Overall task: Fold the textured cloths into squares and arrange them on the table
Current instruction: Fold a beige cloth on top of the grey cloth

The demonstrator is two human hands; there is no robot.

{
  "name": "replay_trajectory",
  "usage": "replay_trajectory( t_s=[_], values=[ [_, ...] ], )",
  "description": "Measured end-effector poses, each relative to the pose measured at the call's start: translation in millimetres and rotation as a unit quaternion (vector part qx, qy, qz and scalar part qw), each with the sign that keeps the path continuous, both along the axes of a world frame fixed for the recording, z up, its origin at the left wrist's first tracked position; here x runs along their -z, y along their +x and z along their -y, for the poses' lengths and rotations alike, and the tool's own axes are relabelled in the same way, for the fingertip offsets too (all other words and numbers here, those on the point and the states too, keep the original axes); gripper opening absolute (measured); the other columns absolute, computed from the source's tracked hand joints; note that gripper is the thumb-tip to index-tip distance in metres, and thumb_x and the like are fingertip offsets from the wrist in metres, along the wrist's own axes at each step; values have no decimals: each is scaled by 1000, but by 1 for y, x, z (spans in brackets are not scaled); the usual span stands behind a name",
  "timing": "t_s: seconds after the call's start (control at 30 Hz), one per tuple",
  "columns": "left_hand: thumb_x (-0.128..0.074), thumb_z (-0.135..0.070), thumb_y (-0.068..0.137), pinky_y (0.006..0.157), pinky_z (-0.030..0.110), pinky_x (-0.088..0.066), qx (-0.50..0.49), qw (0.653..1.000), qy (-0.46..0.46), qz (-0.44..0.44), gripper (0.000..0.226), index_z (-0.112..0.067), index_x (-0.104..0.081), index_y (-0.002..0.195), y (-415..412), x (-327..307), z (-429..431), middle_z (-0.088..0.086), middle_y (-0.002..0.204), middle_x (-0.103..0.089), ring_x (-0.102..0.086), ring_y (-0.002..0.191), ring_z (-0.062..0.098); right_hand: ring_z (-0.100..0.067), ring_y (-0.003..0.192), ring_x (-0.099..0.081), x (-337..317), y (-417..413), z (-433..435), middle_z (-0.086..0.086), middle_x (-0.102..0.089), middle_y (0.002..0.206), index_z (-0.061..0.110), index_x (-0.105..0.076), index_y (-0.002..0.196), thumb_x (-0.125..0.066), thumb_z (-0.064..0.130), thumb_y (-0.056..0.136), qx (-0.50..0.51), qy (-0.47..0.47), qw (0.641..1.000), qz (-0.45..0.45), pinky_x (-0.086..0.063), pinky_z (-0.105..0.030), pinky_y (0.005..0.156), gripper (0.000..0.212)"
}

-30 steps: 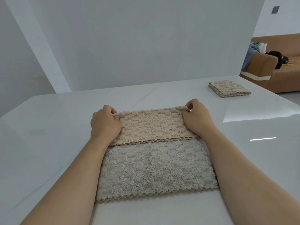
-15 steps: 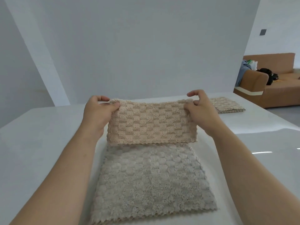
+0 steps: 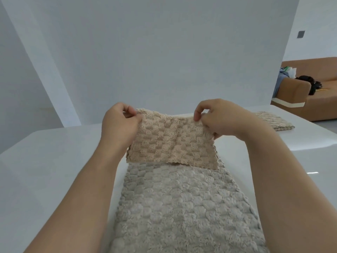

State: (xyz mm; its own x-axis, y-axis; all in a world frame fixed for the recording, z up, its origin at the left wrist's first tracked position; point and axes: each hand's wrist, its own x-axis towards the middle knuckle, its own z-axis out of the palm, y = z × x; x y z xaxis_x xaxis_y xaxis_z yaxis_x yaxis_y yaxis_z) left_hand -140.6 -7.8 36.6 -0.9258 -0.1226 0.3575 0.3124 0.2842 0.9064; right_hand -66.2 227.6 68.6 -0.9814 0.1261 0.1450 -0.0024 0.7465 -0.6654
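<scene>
Left grip (image 3: 119,125): I am pinching the left top corner of the beige cloth (image 3: 171,143) between thumb and curled fingers.
Right grip (image 3: 218,119): I am pinching the right top corner, thumb and forefinger closed on the edge.
Beige cloth: it is hanging straight below both grips, over the far end of the grey cloth (image 3: 182,207) lying flat on the tabletop (image 3: 45,161); I cannot tell whether they are touching.
Long axis: it is running left to right between the grips, sagging in the middle.
Nearer grip: neither; both are sitting level.
Next move: I am expecting to carry one corner across to the other, halving it.
Folded cloth (image 3: 275,121): it is lying far right.
</scene>
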Motion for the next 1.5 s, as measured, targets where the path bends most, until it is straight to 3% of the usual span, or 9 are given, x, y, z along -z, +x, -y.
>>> replay_trajectory(
  t_s=[0.3, 0.4, 0.5, 0.67, 0.83, 0.93, 1.1, 1.33, 1.5],
  values=[
    [-55, 1, 93, 51, 28, -43, 18, 997, -76, -10, 40, -26, -76, 72, 21, -14, -2, -10, 72, -71, -50, 59, 20, -19, 72, -63, -11, 12, 6, 7, -72, 73, 34, -78, 83, -52, 9, 87, -53, 8, 999, -6, -58, -39, 75, 36],
    [-62, -6, 96, 68, 42, -61, 37, 997, -66, -13, 29, -27, -78, 83, 32, -19, -7, -11, 84, -75, -67, 73, 31, 0, 59, -58, -14, 16, 12, 19, -71, 71, 38, -77, 96, -48, 0, 87, -91, 22, 996, -6, -45, -17, 53, 49],
    [-68, -12, 94, 78, 46, -61, 63, 996, -67, -14, 24, -30, -79, 85, 40, -21, -10, -13, 84, -77, -71, 90, 33, 4, 77, -67, -16, 21, 15, 15, -74, 92, 41, -76, 100, -45, -9, 83, -115, 64, 991, -29, -51, -19, 67, 60],
    [-72, -34, 92, 76, 19, -54, 123, 987, -85, -50, 9, -30, -81, 93, 53, -28, -15, -21, 89, -77, -70, 84, -4, 0, 67, -66, -14, 20, 20, 13, -74, 73, 32, -73, 97, -72, 31, 92, -146, 68, 984, -75, -50, -22, 66, 6],
    [-68, -52, 87, 69, 5, -47, 148, 974, -135, -107, 21, -35, -80, 92, 60, -29, -19, -29, 90, -74, -68, 85, -10, -3, 55, -49, -12, 19, 25, 15, -56, 59, 34, -68, 88, -63, 52, 89, -135, 82, 975, -156, -35, -17, 55, 19],
    [-68, -61, 78, 69, 14, -53, 172, 971, -122, -116, 31, -36, -79, 93, 63, -29, -20, -22, 89, -76, -71, 83, 0, -2, 69, -52, -12, 17, 25, 14, -55, 79, 34, -70, 91, -55, 57, 83, -107, 93, 973, -183, -38, -20, 63, 29],
    [-79, -33, 86, 74, 36, -60, 149, 973, -110, -139, 7, -39, -76, 88, 61, -24, -22, -12, 80, -76, -73, 78, 14, -1, 68, -56, -11, 18, 26, 18, -61, 76, 31, -71, 89, -65, 50, 93, -106, 80, 975, -176, -40, -16, 59, 20],
    [-72, -30, 93, 71, 17, -50, 81, 984, -101, -126, 8, -26, -76, 98, 43, -26, -12, -14, 86, -73, -67, 80, 1, -8, 56, -57, -9, 18, 18, 8, -67, 69, 23, -71, 82, -66, 66, 85, -104, 134, 983, -68, -48, -31, 57, 43],
    [-72, -26, 93, 81, 24, -54, 66, 986, -100, -115, 8, -25, -77, 99, 34, -27, 3, -13, 90, -75, -70, 87, 4, 0, 54, -52, -14, 27, 21, 29, -57, 61, 33, -64, 80, -70, 54, 89, -191, 115, 974, -30, -39, -11, 52, 24]
  ],
)
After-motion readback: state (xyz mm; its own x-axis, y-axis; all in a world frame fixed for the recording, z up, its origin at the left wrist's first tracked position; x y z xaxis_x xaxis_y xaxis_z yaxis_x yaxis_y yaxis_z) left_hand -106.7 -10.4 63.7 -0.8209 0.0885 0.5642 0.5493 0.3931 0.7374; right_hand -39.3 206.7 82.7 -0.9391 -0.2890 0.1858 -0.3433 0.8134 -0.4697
